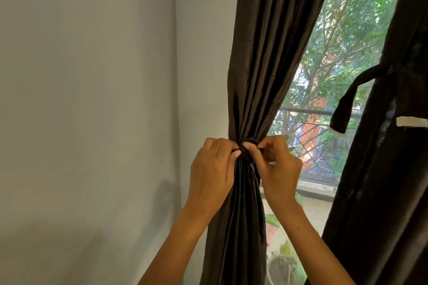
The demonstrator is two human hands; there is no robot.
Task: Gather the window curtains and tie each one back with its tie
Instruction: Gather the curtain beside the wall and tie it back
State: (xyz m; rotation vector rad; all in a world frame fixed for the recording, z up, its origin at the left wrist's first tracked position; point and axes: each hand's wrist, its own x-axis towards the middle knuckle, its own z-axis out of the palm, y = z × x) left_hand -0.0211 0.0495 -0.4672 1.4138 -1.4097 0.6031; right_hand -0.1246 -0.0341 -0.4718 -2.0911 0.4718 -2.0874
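Both your hands pinch the tie at the left curtain's waist.

Your left hand [214,164] and right hand [275,164] have fingers curled, pinching the dark tie [247,151] where it cinches the gathered left curtain [261,53] beside the wall [92,99]. The right curtain [382,169] hangs at the window's [342,41] other edge, its own tie [347,102] dangling loose.

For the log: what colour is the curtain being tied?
Dark brown, slightly shiny, plain curtain; seen in the head view.
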